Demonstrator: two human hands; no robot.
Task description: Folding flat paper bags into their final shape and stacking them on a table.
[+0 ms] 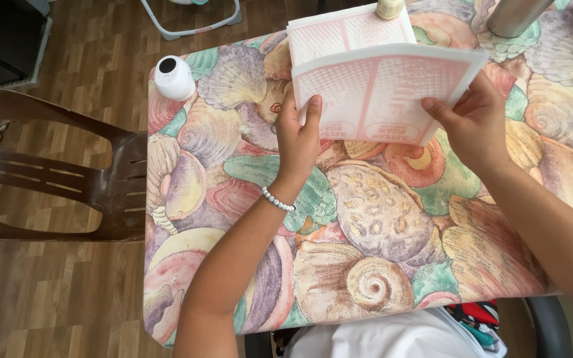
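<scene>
both hands held a thin stack of pink printed forms point(382, 89) just above the shell-patterned surface point(366, 219), near a second pile point(346, 33). left hand point(298, 136) pinched its left edge, right hand point(475, 122) clasped its right. the light, floppy sheets seemed best gripped by both edges.

A white round camera point(174, 77) stands at the seashell tablecloth's point(366, 219) far left corner; a brown plastic chair point(67, 176) sits left; a metal cylinder point(517, 16) far right.
</scene>
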